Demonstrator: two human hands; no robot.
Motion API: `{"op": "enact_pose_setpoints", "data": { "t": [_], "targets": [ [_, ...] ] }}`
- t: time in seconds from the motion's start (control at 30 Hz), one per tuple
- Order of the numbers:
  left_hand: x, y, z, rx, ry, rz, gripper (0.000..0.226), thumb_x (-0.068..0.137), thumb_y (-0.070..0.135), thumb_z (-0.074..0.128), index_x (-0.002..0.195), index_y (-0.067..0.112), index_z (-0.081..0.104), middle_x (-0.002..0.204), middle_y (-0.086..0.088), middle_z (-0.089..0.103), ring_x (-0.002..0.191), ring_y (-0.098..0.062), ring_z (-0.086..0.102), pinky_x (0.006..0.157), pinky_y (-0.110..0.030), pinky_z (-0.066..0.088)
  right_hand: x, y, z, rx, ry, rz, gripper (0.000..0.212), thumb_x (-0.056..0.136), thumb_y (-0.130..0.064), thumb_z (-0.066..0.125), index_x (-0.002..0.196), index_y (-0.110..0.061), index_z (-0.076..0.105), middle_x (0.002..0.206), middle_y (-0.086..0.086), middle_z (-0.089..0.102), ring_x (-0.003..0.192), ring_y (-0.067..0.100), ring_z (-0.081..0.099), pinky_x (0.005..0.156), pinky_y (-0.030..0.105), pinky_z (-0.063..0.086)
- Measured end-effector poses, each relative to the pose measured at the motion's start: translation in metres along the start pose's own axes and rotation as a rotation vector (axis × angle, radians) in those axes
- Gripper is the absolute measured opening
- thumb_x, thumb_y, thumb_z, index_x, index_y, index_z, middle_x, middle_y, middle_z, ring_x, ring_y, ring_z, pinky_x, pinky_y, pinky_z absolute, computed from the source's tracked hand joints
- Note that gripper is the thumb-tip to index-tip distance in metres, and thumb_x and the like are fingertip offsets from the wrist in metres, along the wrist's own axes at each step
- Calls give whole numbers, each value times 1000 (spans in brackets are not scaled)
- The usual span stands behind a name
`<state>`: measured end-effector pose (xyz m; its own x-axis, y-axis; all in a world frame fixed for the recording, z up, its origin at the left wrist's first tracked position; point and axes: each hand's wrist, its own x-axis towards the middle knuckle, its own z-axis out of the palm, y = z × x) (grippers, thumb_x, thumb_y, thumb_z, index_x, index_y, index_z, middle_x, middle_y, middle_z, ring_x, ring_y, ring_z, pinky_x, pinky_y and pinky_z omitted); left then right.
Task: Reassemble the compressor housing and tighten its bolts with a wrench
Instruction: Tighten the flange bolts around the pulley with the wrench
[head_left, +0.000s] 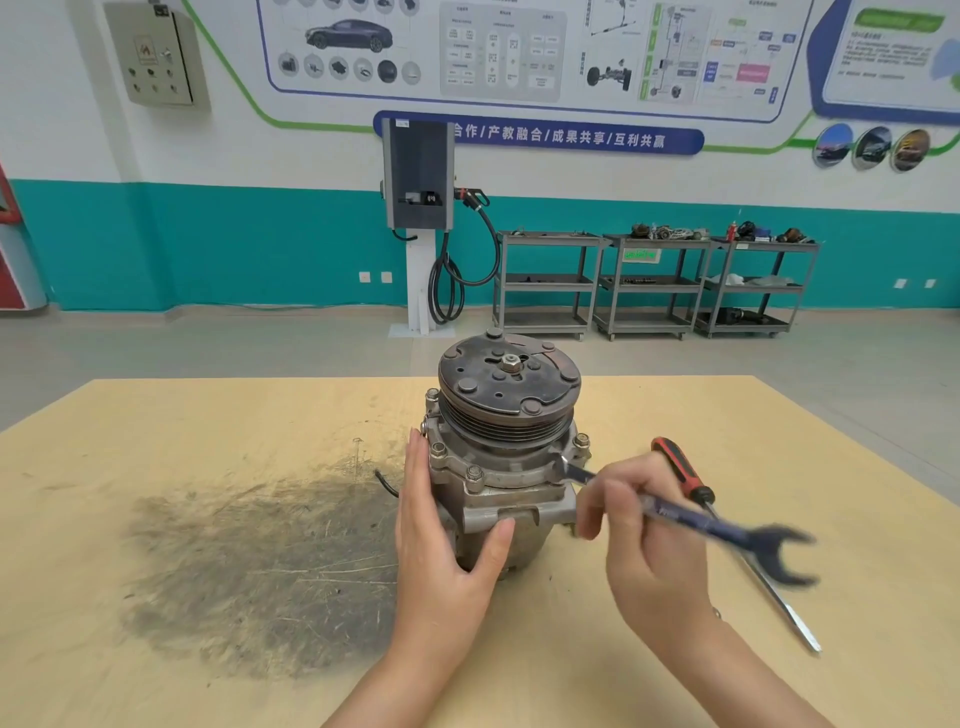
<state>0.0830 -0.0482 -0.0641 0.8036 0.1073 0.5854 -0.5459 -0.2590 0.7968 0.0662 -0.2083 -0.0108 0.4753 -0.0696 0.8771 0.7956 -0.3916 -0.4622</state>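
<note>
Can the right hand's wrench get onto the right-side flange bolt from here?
Probably yes: the wrench head in the right hand already sits beside that bolt, nothing between them.

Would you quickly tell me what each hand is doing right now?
Left hand: open, fingers straight, steadying the compressor.
Right hand: fingers curled round the wrench, holding it.
</note>
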Motion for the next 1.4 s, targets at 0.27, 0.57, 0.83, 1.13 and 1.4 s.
{"op": "enact_pose_setpoints", "data": {
  "t": [0.27,0.57,0.83,1.13,1.4],
  "targets": [
    [0,0,0,-6,-7,-11,90,78,64,61,143,71,0,165,20,15,152,-11,22,122,-51,26,8,-7,3,217,88,213,35,104,-42,29,80,-31,51,57,1,61,54,16,57,60,19,46],
    [0,3,1,6,-8,-22,88,76,68,59,138,77,-3,165,18,15,152,-8,18,123,-50,25,23,17,-12,604,105,699,41,91,-50,37,79,-14,51,47,11,51,44,20,48,50,22,44],
    [0,3,1,2,-4,-19,90,77,66,60,142,73,-2,164,21,15,152,-8,20,122,-50,26,39,24,-7,705,-99,816,41,93,-47,39,74,-18,62,47,7,48,46,18,45,55,28,39],
    [-1,1,0,-7,-5,-25,90,77,67,61,142,73,-1,164,21,15,152,-10,21,122,-51,26,7,11,3,138,113,225,36,103,-38,32,75,-31,54,55,0,53,54,11,51,60,15,43],
    [-2,0,-2,5,-13,-17,94,75,68,62,145,69,-1,165,20,14,152,-9,21,122,-52,25,-2,-4,19,-101,90,-106,34,105,-35,28,78,-35,50,61,-15,50,66,5,53,84,25,39]
  ]
}}
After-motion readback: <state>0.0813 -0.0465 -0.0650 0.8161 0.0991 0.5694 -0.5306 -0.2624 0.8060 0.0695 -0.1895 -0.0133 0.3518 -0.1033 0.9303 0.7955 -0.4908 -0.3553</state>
